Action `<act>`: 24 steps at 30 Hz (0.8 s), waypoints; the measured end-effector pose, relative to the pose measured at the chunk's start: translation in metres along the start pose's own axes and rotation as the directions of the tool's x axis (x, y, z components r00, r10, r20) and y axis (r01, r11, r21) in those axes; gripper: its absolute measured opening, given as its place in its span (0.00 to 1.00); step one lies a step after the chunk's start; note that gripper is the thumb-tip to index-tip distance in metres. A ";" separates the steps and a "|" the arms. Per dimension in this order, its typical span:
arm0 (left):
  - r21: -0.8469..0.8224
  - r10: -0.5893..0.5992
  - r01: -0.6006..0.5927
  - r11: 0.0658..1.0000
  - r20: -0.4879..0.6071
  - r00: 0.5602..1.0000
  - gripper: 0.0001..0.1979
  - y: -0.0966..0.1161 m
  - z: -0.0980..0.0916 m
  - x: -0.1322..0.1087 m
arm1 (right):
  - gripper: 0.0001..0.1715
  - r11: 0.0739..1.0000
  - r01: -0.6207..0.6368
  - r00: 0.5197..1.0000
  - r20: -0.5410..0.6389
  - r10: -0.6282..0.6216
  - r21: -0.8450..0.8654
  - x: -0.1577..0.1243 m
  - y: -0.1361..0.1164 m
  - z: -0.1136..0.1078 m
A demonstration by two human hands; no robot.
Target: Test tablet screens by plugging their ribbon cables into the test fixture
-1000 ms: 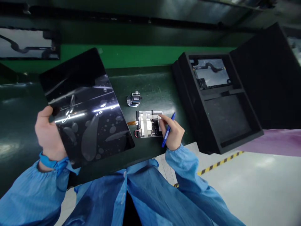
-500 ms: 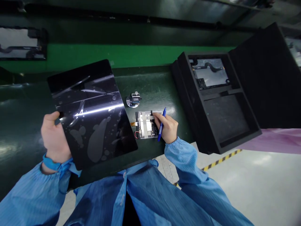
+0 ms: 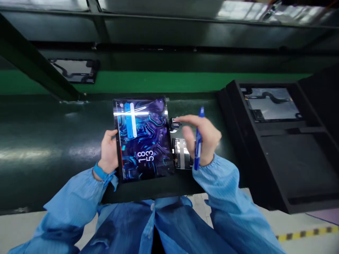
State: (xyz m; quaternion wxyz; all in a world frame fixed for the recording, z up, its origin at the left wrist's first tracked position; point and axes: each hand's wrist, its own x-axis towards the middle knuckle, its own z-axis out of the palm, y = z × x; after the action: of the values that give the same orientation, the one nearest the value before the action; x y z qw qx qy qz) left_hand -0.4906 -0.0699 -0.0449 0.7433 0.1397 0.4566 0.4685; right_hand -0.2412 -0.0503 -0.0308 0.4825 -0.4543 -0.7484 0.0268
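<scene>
Both arms in blue sleeves reach forward over the dark green bench [image 3: 47,141]. Left hand [image 3: 109,151] is clamped on the left edge of a tablet [image 3: 143,137] with its screen lit, held flat-ish just above the bench. Right hand [image 3: 203,139] grips a blue pen [image 3: 198,141] upright, fingers loosely spread over the small circuit board [image 3: 182,155], next to a hand tally counter [image 3: 174,124]

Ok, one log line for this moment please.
left hand: holds lit tablet | right hand: holds blue pen, raised over circuit module | tally counter behind
</scene>
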 end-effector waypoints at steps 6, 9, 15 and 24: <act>-0.070 -0.013 0.014 0.997 0.002 1.000 0.15 -0.005 0.001 0.001 | 0.11 0.918 0.393 0.886 0.244 -0.394 0.053 -0.007 -0.005 0.016; -0.078 -0.018 0.019 0.997 0.002 1.000 0.15 -0.008 0.002 -0.001 | 0.12 0.942 0.311 0.939 0.191 -0.285 -0.128 -0.016 -0.007 0.022; -0.095 -0.077 0.079 0.992 0.021 0.997 0.16 -0.014 0.001 -0.001 | 0.12 0.903 0.426 0.838 0.354 -0.415 0.048 -0.018 -0.021 0.023; -0.261 -0.173 0.145 0.955 -0.091 0.981 0.19 -0.014 -0.001 -0.001 | 0.15 0.979 0.065 0.985 0.169 -0.031 -0.195 0.068 -0.008 -0.003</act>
State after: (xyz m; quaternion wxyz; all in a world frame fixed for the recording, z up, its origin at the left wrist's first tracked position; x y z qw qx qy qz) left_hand -0.4835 -0.0786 -0.0538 0.7635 -0.0200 0.4440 0.4686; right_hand -0.2525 -0.0078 0.0222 0.3712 -0.4783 -0.7955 -0.0226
